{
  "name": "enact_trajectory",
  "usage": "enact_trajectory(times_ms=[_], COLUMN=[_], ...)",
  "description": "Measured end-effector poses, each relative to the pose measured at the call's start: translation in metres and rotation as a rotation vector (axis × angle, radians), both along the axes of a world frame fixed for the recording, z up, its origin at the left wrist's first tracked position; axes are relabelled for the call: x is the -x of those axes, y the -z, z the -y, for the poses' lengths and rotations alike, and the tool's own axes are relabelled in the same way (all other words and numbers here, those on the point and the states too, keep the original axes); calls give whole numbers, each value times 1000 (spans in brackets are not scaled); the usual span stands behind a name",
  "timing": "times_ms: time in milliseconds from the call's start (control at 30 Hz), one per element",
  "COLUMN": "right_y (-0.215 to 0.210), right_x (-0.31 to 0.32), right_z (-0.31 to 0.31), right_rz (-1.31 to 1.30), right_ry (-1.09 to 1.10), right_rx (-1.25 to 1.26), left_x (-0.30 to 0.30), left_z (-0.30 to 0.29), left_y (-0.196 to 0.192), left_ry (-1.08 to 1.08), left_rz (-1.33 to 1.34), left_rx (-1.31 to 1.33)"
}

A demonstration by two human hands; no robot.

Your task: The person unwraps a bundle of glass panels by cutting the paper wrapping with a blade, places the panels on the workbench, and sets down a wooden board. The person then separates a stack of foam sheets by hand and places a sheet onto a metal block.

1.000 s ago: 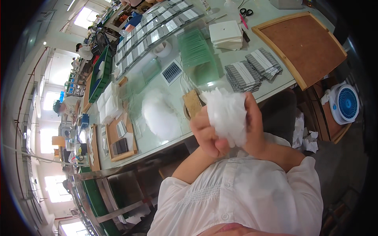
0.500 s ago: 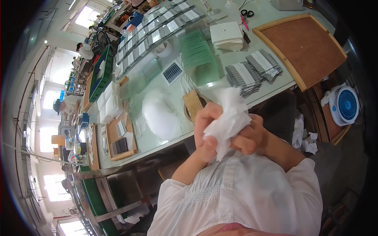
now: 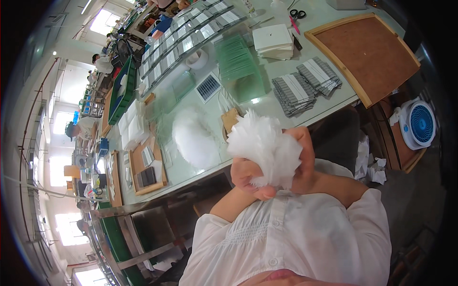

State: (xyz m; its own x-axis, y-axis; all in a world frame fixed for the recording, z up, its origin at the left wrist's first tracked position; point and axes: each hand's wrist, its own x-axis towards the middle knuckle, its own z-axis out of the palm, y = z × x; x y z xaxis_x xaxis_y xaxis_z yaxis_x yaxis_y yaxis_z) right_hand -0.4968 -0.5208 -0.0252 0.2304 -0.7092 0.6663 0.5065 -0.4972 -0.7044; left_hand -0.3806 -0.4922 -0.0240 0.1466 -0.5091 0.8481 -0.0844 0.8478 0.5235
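My left hand [image 3: 246, 175] and my right hand [image 3: 305, 159] grip a fanned-out bunch of thin white sheets [image 3: 267, 145] from both sides, in front of my chest. The upper edges of the sheets spread out ruffled, and their lower part is hidden in my fingers. Just beyond the bunch, a tan block [image 3: 230, 119] lies on the glass-topped table, partly covered from sight. To its left is a loose white heap [image 3: 191, 138]. A small dark panel with a light frame [image 3: 208, 88] lies farther back, beside a stack of greenish glass panes [image 3: 241, 66].
Stacks of grey striped pieces [image 3: 293, 93], white square sheets [image 3: 273, 40] and scissors [image 3: 298, 14] lie at the back right. A wood-framed brown board [image 3: 362, 55] overhangs the table's right side, near a blue-and-white fan [image 3: 420, 125]. White packs [image 3: 132, 123] and a wooden tray [image 3: 161, 164] stand left.
The bunch has gone from squeezed and twisted to spread wide, its edges fanned upward. My left hand has shifted down slightly, and the right hand has turned and risen along the bunch's side.
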Motion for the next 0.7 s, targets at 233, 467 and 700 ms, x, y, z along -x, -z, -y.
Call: enact_trajectory(times_ms=[233,467,700], right_y=[-7,-9,-6], right_x=[6,16,22], right_z=[3,28,30], right_rz=[90,-36,-137], right_ry=[-112,159,314], right_rx=[-435,369,448], left_x=[-20,-10,6], left_z=[4,-25,-18], left_y=[5,23,-6], left_ry=[-2,271,192], left_rz=[496,-293,-69], left_rx=[83,-680,-402])
